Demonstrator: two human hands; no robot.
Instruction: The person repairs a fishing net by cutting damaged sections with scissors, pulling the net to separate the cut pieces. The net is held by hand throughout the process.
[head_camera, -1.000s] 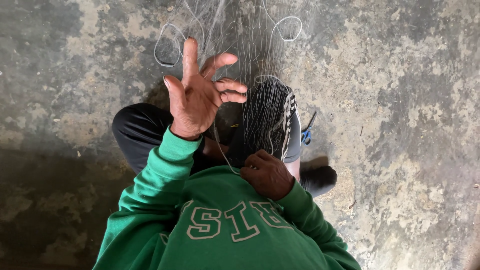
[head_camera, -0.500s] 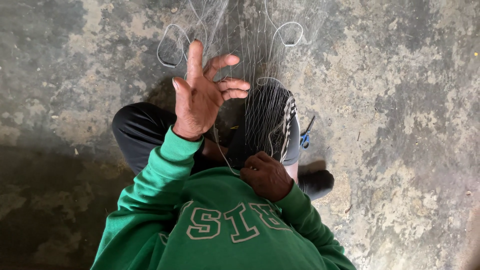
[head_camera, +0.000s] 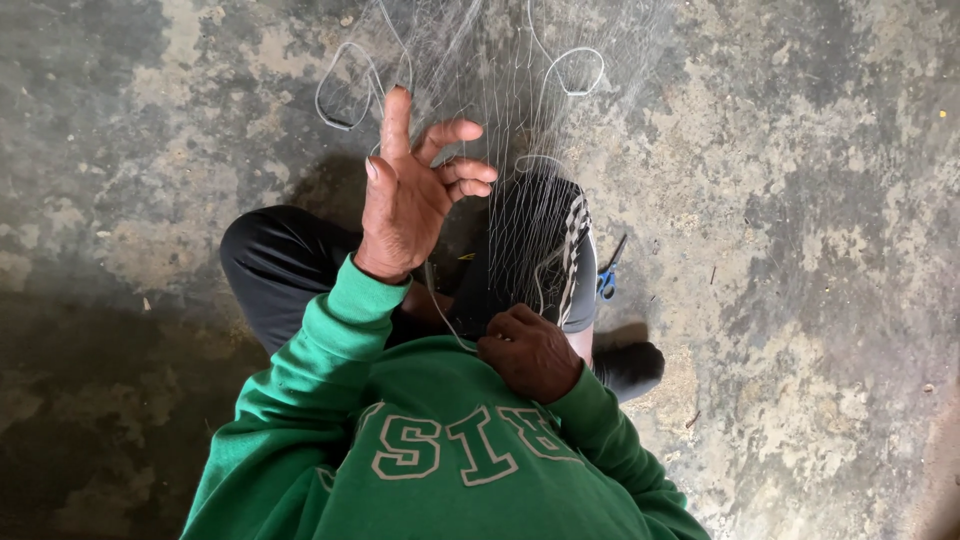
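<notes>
Net (head_camera: 520, 200) stretches between raised left hand (head_camera: 410, 200) and right hand (head_camera: 530, 350).

sweatshirt (head_camera: 440, 470): green | net (head_camera: 520, 150): pale grey | scissors (head_camera: 606, 283): blue

Seen from above, a person in a green sweatshirt (head_camera: 450, 470) sits on a mottled concrete floor (head_camera: 800, 250) with a fine, pale fishing net (head_camera: 510, 130) spread over the knees. The left hand (head_camera: 410, 200) is raised with fingers spread, threads of the net running past them (whether they are hooked cannot be told). The right hand (head_camera: 530, 350) is closed on net strands near the chest. Blue-handled scissors (head_camera: 607, 275) lie on the floor just beside the right knee.
</notes>
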